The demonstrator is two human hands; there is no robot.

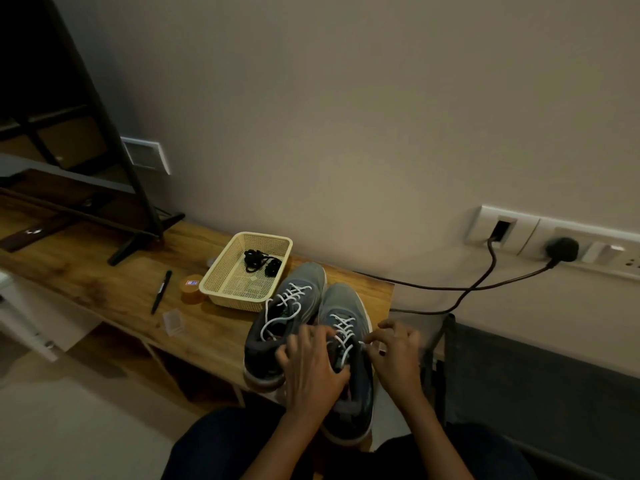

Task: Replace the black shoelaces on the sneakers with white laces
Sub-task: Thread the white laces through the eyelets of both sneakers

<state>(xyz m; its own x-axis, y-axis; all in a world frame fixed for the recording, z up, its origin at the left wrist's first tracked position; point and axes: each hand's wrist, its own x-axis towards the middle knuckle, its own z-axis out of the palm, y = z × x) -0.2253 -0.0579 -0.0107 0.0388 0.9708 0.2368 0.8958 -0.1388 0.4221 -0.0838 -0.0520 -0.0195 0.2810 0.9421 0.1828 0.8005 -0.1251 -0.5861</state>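
Observation:
Two grey-blue sneakers stand side by side on a wooden bench [104, 271], toes toward the wall. The left sneaker [277, 320] carries a white lace with loose ends trailing over its opening. On the right sneaker [346, 341], a white lace [343, 327] crosses the eyelets. My left hand [311, 368] lies over that shoe's left side, fingers curled at the lace. My right hand [394, 351] pinches the lace end at the shoe's right edge. The black laces [258, 261] lie bundled in a cream plastic basket [221, 289] behind the shoes.
A black pen [161, 291], a roll of tape [191, 287] and a small clear plastic piece [173, 322] lie left of the basket. A dark screen on a stand [135, 237] fills the bench's left end. Black cables [467, 289] run from wall sockets at the right.

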